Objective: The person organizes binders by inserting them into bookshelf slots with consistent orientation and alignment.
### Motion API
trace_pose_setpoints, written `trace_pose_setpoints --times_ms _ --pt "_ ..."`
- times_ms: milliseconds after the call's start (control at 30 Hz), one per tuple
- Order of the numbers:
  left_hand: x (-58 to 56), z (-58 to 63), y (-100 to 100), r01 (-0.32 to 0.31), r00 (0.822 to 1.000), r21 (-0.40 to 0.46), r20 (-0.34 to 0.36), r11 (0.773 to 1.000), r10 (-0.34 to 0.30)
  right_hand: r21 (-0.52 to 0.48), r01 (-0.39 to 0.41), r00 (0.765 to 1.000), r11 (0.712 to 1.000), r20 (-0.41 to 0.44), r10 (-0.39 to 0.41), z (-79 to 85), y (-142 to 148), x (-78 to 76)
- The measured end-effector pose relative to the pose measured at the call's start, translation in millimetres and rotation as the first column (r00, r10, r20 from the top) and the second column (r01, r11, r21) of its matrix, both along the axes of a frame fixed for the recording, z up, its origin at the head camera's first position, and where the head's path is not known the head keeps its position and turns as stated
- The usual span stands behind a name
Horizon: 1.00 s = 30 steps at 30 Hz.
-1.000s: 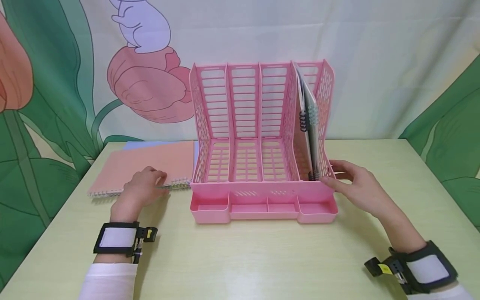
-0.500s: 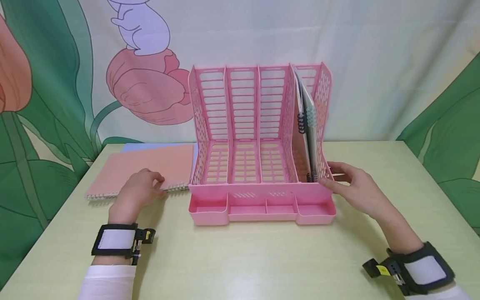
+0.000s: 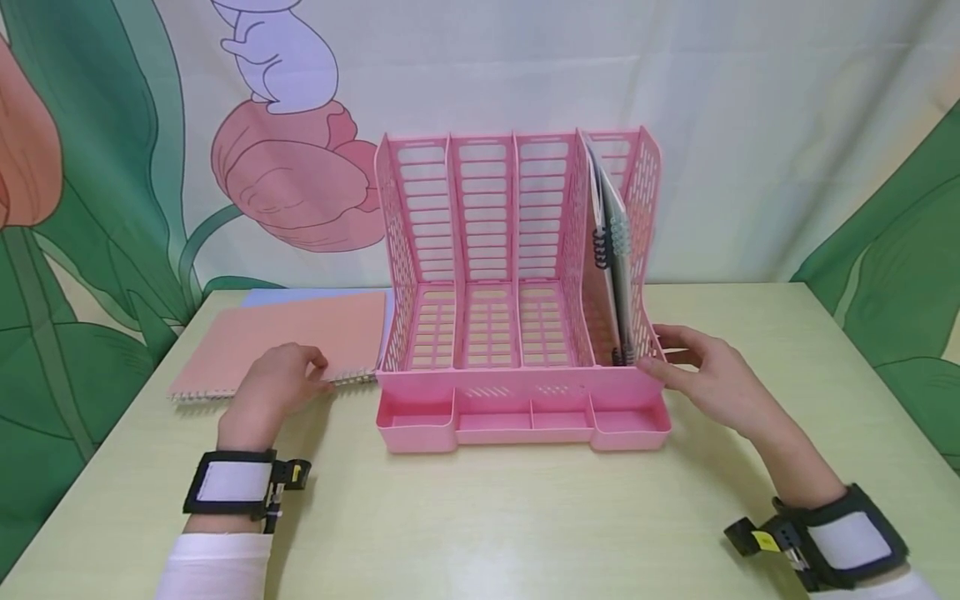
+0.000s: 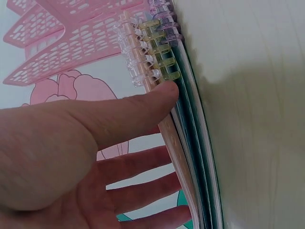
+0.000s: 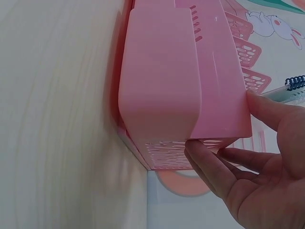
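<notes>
In the head view a peach spiral notebook (image 3: 300, 321) lies flat on top of a stack left of a pink desktop file rack (image 3: 487, 379). My left hand (image 3: 273, 383) pinches its near, coil-bound edge, fingers on the cover. The left wrist view shows the thumb (image 4: 164, 93) on the stack's edge beside clear and yellow-green coils (image 4: 167, 62); purple coils (image 4: 167, 24) belong to a lower notebook. My right hand (image 3: 708, 375) grips the rack's right side, thumb at its front corner, fingers partly hidden behind the side wall. Spiral notebooks (image 3: 618, 250) stand leaning in the rack's rightmost compartment.
Shallow pink trays (image 3: 491, 417) run along the rack's front. A blue notebook (image 3: 300, 294) shows behind the peach one. The pale wooden table (image 3: 517, 517) meets a printed curtain (image 3: 720, 167) at the back.
The scene sits slightly lower in the head view. Both hands keep their places on the notebook edge and the rack.
</notes>
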<state>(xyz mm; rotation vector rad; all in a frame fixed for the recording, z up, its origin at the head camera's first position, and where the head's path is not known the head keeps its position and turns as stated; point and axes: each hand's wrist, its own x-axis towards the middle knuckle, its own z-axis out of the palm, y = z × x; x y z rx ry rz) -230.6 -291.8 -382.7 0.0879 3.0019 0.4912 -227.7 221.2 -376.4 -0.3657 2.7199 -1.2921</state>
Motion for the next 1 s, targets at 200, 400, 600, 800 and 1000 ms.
trace_pose_setpoints --times_ms 200,400,600,800,1000 --pt "3.0 1.4 1.9 0.011 1.000 0.012 -0.017 1.000 -0.011 -0.004 -0.004 1.000 1.000 -0.005 0.004 0.1 -0.2 0.1" --pt "4.1 1.0 1.6 0.042 0.998 0.015 -0.043 0.999 -0.041 -0.006 -0.010 1.000 1.000 -0.012 0.010 0.9 -0.8 0.6" --pt "1.4 1.9 2.2 0.073 0.997 0.005 -0.037 0.997 -0.073 0.000 -0.008 1.000 1.000 -0.011 0.008 0.9 -0.6 0.7" --pt "-0.1 2.5 2.1 0.100 0.992 -0.002 -0.072 0.995 -0.100 0.001 -0.003 1.000 1.000 -0.005 0.003 0.6 -0.7 0.6" --pt "-0.8 1.7 2.8 0.105 0.988 0.011 -0.115 0.994 -0.103 0.000 -0.002 1.000 1.000 0.003 0.002 0.7 -1.1 0.5"
